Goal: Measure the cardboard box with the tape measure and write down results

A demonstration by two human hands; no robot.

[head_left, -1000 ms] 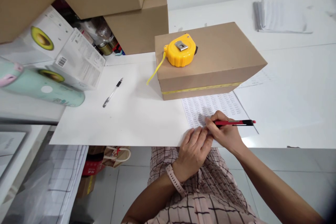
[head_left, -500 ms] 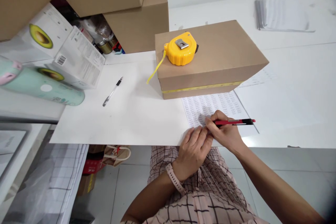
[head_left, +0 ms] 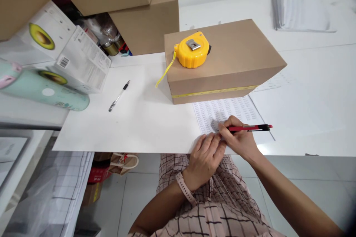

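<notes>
My right hand is closed around a red and black pen, its writing end hidden by the fingers over a printed sheet. Flat at the lower edge of that sheet lies my left hand, fingers stretched out and close to the right thumb. Part of the sheet runs under a brown cardboard box. On top of the box sits a yellow tape measure with a metal clip and a yellow strap. A clear pen with a black grip rests on the white table to the left.
At the left a mint-green bottle lies beside white boxes with avocado pictures. Larger cardboard boxes are stacked behind. A pile of papers is at the back right. The table's front edge runs just before my body.
The red and black pen has shifted very slightly in my right hand's grip. My left hand stays in place, and the objects on the table have not moved.
</notes>
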